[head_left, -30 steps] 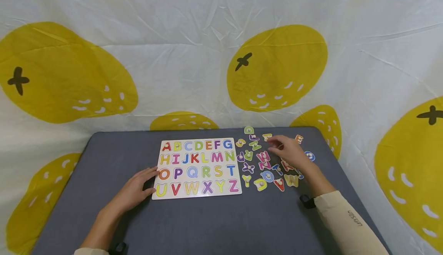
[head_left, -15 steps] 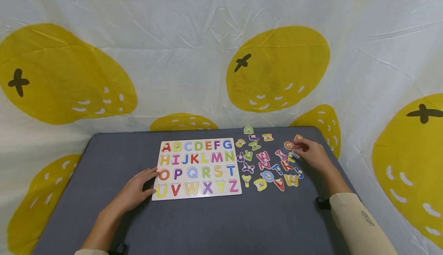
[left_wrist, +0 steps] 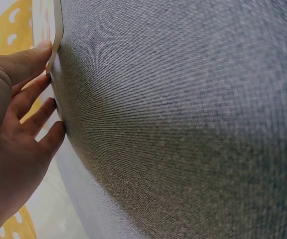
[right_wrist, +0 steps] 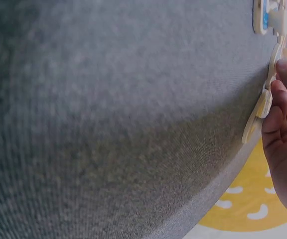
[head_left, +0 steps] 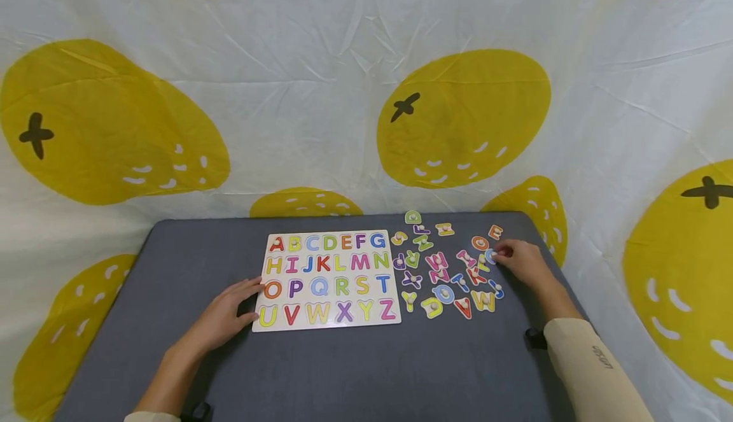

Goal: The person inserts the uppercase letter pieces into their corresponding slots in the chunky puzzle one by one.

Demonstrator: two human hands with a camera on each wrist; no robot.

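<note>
My left hand (head_left: 226, 314) rests at the left edge of a white alphabet puzzle board (head_left: 326, 328); in the left wrist view, the thumb (left_wrist: 31, 57) touches its edge and the fingers are spread. Knobs show on the board's A (head_left: 277, 244) and B (head_left: 294, 242). At the right of the loose letters, my right hand (head_left: 523, 261) pinches a round blue letter piece (head_left: 489, 256), partly hidden by the fingertips. Which letter it is, I cannot tell. The right wrist view shows thumb and fingers (right_wrist: 278, 97) close to wooden pieces at the table surface.
Several knobbed letter pieces lie right of the board, among them an orange O (head_left: 480, 243), an orange E (head_left: 495, 232), a yellow W (head_left: 483, 301) and a red V (head_left: 462, 308). A fruit-print curtain (head_left: 321, 129) hangs behind the grey table (head_left: 343, 371).
My right hand has moved right from over the middle of the loose letters to the blue piece, which now lies further left than a second ago. My left hand has stayed put.
</note>
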